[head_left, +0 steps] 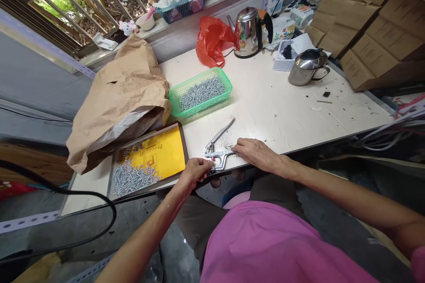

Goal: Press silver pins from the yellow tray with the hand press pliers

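Pale worktable point(282, 110). At lower centre of frame, metal pliers point(219, 154) are positioned between the hands: one handle is grasped by the right hand point(254, 152); the left hand point(197, 170) is pinched narrow at the head, contents hidden. Loading or alignment is presumably underway; steadiness is called for. Small metal pieces point(133, 177) are kept in the lower-left tray point(182, 143) and the central green basket point(206, 110).

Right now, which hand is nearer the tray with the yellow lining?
Left. The left hand is just right of the tray; the right hand is farther right, at the metal tool.
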Demonstrator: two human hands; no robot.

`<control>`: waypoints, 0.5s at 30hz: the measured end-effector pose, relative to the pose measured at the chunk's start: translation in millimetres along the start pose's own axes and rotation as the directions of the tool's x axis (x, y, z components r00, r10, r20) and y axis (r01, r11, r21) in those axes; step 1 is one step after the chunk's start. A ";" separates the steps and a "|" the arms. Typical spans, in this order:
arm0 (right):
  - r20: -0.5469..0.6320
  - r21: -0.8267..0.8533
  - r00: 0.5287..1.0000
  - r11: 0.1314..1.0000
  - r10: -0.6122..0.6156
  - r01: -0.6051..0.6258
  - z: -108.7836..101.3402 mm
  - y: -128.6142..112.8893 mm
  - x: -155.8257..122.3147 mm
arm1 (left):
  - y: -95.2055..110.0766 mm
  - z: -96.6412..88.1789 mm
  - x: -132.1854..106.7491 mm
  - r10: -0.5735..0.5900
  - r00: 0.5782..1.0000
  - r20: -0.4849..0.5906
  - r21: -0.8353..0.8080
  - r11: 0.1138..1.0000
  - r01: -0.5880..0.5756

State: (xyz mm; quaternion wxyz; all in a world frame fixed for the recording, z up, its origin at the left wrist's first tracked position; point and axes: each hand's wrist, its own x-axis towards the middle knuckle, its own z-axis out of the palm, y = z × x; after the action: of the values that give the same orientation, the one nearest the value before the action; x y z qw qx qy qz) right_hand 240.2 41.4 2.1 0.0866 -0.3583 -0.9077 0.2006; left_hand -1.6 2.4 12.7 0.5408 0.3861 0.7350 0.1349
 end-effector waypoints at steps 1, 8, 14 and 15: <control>0.002 -0.004 1.000 1.000 -0.015 0.015 -1.8 3.8 3.1 | -0.8 0.2 -0.2 0.005 1.000 -0.001 -0.001 1.000 -0.005; 0.163 -0.164 0.984 0.982 -0.065 0.092 -20.1 33.3 48.4 | -7.1 2.2 -0.9 0.046 0.999 -0.020 0.001 0.999 -0.046; 0.214 -0.225 0.975 0.967 -0.066 0.115 -27.6 23.9 60.8 | -7.8 3.8 -1.9 0.062 0.998 -0.024 0.002 0.998 -0.062; 0.216 -0.235 0.975 0.966 -0.058 0.109 -28.2 21.2 59.5 | -8.0 3.8 -2.8 0.059 0.998 -0.027 0.007 0.998 -0.059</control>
State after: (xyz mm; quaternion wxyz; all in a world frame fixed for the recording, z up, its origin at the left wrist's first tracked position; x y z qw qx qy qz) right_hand 218.5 104.7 19.4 -0.0451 -0.3046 -0.9439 0.1192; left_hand -1.2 -5.8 8.3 0.5253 0.4076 0.7310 0.1536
